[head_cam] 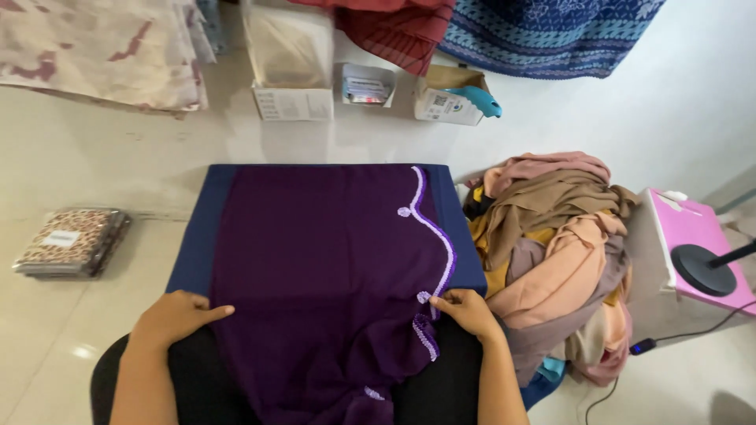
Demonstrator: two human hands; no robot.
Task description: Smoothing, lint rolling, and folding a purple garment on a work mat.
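Smoothing one dark purple cloth (331, 267) over a navy blue board (206, 228), the person sits on the floor with the near end of the cloth draped across the lap. The left hand (177, 315) lies flat and open, palm down, on the cloth's left edge, with nothing gripped; the right hand (471, 311) has its grip closed in a pinch on the lilac beaded trim (441, 236), which runs from those fingertips away up the cloth's right border. By the look of it the far part is already spread flat, while the near part between the two hands is still rumpled and no fold has been made. To the right of the right hand lies one heap of peach and tan cloths (559, 252), beyond it one pink box (693, 236). Left of the left hand sits one wrapped patterned packet (71, 242). Beyond the board stand three cardboard boxes (293, 98).
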